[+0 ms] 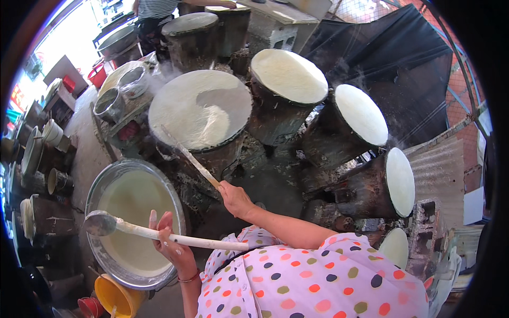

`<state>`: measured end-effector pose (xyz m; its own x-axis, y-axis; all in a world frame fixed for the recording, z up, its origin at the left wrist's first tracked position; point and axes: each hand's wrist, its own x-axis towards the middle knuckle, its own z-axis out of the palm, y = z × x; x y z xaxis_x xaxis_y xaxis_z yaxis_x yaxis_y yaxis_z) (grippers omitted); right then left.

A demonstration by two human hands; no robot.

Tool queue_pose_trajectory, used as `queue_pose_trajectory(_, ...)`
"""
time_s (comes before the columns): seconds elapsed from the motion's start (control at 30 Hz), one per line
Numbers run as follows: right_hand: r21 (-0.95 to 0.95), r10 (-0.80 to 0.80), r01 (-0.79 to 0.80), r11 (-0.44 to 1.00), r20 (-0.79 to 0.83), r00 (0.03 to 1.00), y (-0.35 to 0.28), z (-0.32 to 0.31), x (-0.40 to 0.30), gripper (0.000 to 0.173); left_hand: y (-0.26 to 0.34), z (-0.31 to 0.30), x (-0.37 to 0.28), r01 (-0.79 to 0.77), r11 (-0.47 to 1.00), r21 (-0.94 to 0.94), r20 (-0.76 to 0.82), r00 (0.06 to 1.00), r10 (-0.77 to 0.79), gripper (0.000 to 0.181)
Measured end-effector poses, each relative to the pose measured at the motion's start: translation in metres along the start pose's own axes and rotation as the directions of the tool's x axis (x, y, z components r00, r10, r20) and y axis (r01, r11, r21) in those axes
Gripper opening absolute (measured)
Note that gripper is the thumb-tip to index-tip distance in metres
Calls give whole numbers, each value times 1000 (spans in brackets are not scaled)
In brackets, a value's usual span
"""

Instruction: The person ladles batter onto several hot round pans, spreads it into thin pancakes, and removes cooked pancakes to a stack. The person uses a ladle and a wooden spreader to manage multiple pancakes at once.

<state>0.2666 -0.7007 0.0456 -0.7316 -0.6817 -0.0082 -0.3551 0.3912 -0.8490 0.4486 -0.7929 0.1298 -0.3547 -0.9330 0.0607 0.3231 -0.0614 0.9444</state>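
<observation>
My right hand [236, 200] grips the near end of a thin wooden stick [195, 161], whose far end lies over a wide round griddle [234, 93] coated with pale batter. A thicker, folded-looking patch of batter [215, 121] sits near the griddle's front edge. In my left hand [169, 238] is the white handle of a ladle [101, 223], its end reaching to my shirt. The ladle's rounded metal head hangs over the left part of a large metal basin [181, 210] of pale, creamy liquid.
More drum-like stoves with pale round tops [288, 75] curve around to the right. Behind stands a person in a striped top [157, 8]. A yellow bucket [115, 296] and a red bucket [90, 307] stand below the basin. Metal pots [109, 105] sit left of the griddle, which steams.
</observation>
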Motion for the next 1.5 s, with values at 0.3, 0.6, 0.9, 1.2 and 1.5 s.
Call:
queue_pose_trajectory(0.3,432,507,-570,699,263,821,5,-99,42,29,-1,48,-4,-5,1000,26,56,998,4,53)
queue_pose_trajectory(0.6,-115,110,-105,988,37,993,57,-130,23,24,-16,75,-8,-9,1000,-2,-8,1000,9,49)
queue_pose_trajectory(0.9,-202,-141,157,967,90,986,63,-146,35,24,-28,101,-15,-21,997,73,1,1000,21,52)
queue_pose_trajectory(1.2,-78,143,-134,988,128,981,66,-191,107,24,-41,122,-13,-1,998,68,10,1000,0,53)
queue_pose_trajectory(1.5,-291,-59,114,950,192,980,127,-224,120,20,-48,146,-20,-35,993,113,-103,994,47,57)
